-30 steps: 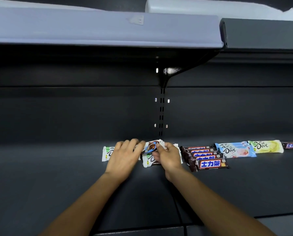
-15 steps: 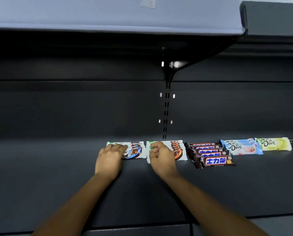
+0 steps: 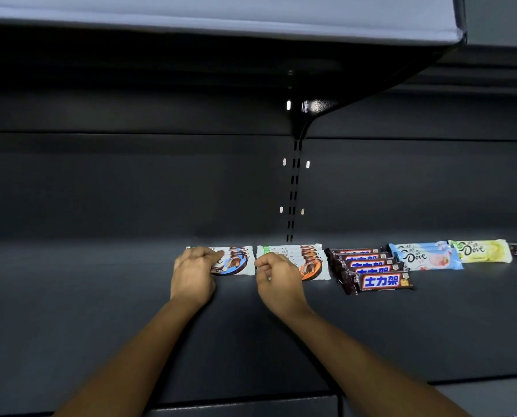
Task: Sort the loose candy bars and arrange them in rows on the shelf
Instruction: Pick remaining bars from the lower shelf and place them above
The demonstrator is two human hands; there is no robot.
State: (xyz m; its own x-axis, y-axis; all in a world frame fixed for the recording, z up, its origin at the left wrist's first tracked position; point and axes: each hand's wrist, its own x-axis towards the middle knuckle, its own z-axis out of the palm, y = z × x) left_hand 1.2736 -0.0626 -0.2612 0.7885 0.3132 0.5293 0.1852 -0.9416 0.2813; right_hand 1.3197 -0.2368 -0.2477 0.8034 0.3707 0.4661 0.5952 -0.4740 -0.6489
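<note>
Mid-frame, the left hand curls round the blue bars, the right hand pinches the orange bars, straightening rows; the yellow bar probably needs neatening next.

I'm reaching into a shop's display rack: a dark metal shelf, a slotted upright in the back panel, and an upper shelf on a bracket overhead. Wrapped candy bars lie grouped by brand, labels up.
</note>
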